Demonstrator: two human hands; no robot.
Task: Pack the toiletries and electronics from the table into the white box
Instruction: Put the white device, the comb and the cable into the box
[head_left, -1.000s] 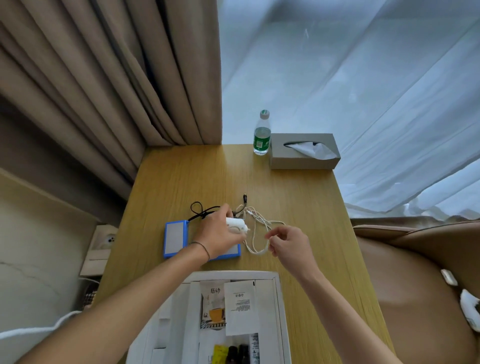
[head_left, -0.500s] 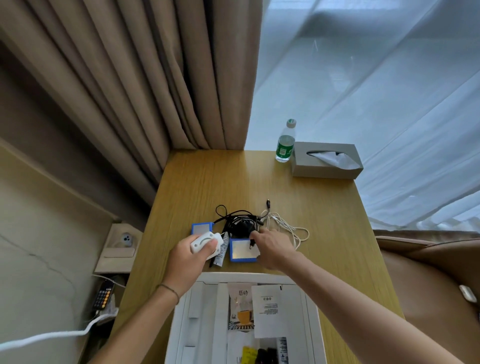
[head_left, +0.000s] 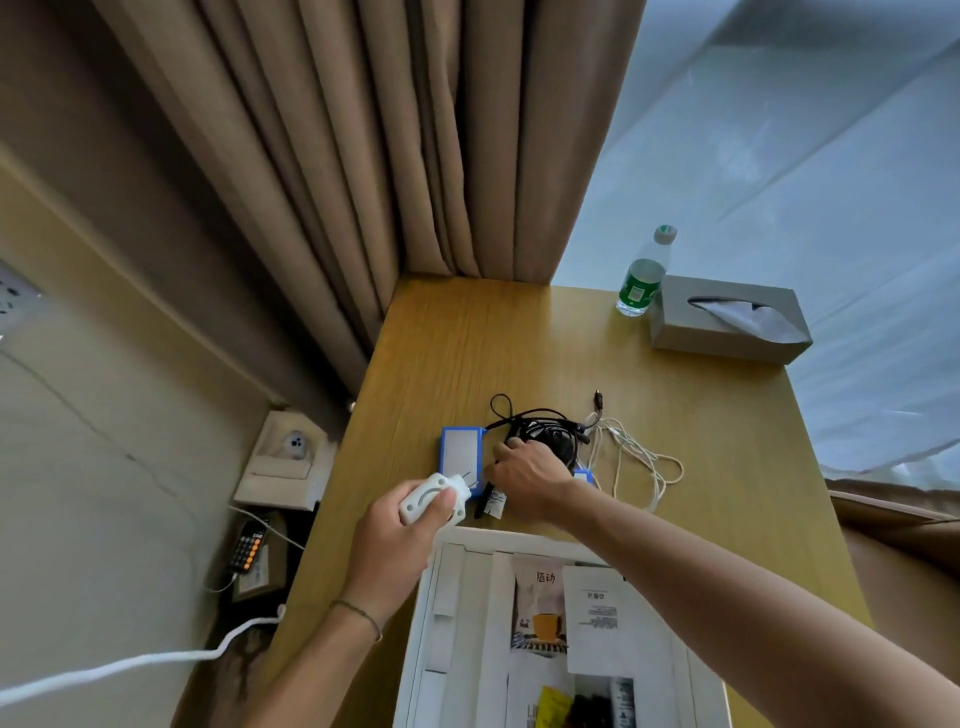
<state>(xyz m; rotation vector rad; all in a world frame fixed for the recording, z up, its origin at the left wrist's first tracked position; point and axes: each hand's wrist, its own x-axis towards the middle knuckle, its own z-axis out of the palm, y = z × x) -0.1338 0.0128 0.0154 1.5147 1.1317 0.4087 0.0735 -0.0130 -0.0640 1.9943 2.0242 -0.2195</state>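
Observation:
My left hand (head_left: 400, 540) holds a white charger plug (head_left: 434, 498) just left of the white box's (head_left: 447, 582) far corner. My right hand (head_left: 530, 475) lies on the wooden table (head_left: 467, 353) with its fingers on a black cable bundle (head_left: 543, 431); whether it grips the bundle I cannot tell. A blue-framed flat device (head_left: 460, 449) lies left of that hand, partly under it. A loose white cable (head_left: 639, 462) sprawls to the right. A small dark sachet (head_left: 491, 503) lies by the box's far edge. The open box holds sachets and small bottles.
A green-labelled water bottle (head_left: 641, 275) and a grey tissue box (head_left: 727, 319) stand at the table's far right. Beige curtains (head_left: 363, 156) hang behind. A wall socket (head_left: 291, 452) and a white cord (head_left: 130, 665) lie left of the table; a brown seat (head_left: 904, 545) is at right.
My left hand lifted the white plug off the table and brought it left, toward the box corner. My right hand left the white cable and went to the black bundle. The view swung left.

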